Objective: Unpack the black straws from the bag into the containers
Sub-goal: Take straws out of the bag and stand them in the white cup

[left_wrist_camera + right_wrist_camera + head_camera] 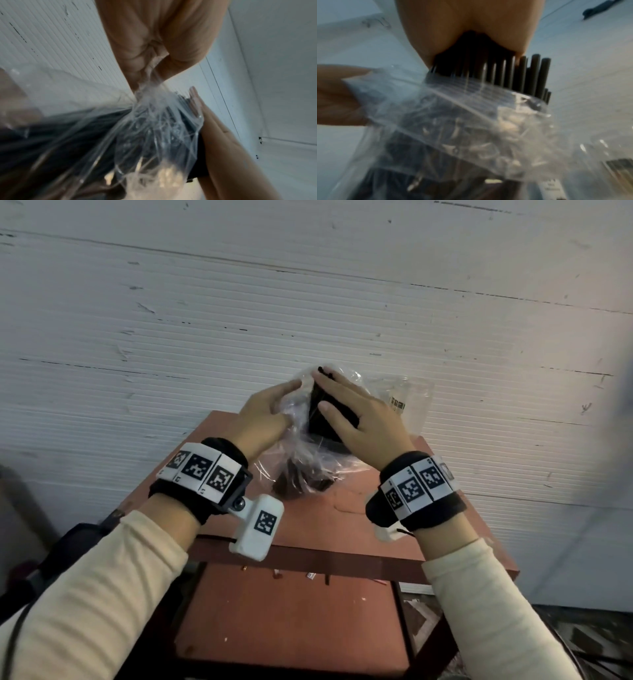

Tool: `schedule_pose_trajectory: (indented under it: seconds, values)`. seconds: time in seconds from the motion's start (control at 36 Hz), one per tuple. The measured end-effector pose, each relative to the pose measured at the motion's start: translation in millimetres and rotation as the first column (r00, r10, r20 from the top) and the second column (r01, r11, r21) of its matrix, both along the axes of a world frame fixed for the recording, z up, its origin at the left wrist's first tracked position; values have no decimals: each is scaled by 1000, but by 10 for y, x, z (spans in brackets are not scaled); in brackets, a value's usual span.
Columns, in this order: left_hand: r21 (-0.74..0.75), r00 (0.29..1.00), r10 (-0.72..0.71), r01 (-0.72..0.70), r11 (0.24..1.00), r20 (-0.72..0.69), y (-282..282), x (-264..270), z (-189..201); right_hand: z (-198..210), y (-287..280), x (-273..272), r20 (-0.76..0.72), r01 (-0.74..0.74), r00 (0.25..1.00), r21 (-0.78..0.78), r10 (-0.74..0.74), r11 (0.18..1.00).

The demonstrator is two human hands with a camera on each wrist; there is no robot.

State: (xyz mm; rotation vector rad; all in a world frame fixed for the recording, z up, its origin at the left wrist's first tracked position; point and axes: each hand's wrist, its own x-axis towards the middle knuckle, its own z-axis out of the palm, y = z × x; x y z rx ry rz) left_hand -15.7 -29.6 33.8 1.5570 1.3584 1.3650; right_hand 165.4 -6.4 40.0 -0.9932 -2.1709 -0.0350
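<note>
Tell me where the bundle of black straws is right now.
In the head view the black straws stand centre frame, above the far end of the red table, half out of the clear bag, gripped by the right hand; the left hand pinches the bag.

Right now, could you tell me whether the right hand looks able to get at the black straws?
Probably yes: the right hand already grips the black straws where they poke out of the clear bag, which the left hand holds.

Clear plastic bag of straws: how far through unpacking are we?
Early. Done: the clear plastic bag is open, black straws poking out. In hand: right hand grips the bundle, left hand pinches the plastic. Left: pulling them free; no containers are in view.
</note>
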Motion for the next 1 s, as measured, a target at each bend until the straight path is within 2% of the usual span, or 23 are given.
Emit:
schedule_pose_trajectory:
  seconds: [0.08, 0.17, 0.39, 0.5, 0.56, 0.67, 0.75, 0.81, 0.92, 1.0]
  values:
    - [48, 999, 42, -42, 998, 6, 27, -89, 42, -66, 81, -64, -191, -73, 980, -60, 61, 996]
    - [79, 998, 64, -65, 995, 16, 69, -179, 80, -109, 169, -175, -300, -129, 951, -184, 69, 974]
    - [136, 991, 125, -117, 984, -49, 357, -420, 125, -109, 305, -528, -289, -193, 955, -427, 69, 883]
    - [101, 993, 112, -107, 989, -43, 450, -463, 39, -124, 400, -515, -265, -261, 956, -557, 129, 789]
    - [75, 992, 94, -88, 993, -84, 473, -457, -38, -167, 470, -476, -212, -250, 965, -587, 152, 770]
    - [46, 967, 76, -67, 997, -244, 543, -456, -146, -220, 676, -346, -225, -187, 972, -571, 67, 799]
    - [13, 947, 71, -70, 997, -312, 633, -489, -207, -185, 836, -140, -238, -33, 965, -529, -111, 848]
    - [-33, 925, 37, -53, 998, -377, 702, -520, -272, -219, 983, -20, -219, 78, 950, -522, -222, 849]
    - [-106, 895, -27, -23, 994, -446, 828, -542, -359, -371, 1348, 86, -125, 228, 918, -608, -376, 760]
    - [-133, 900, -57, -1, 991, -432, 914, -553, -401, -445, 1555, 79, -91, 256, 903, -670, -419, 697]
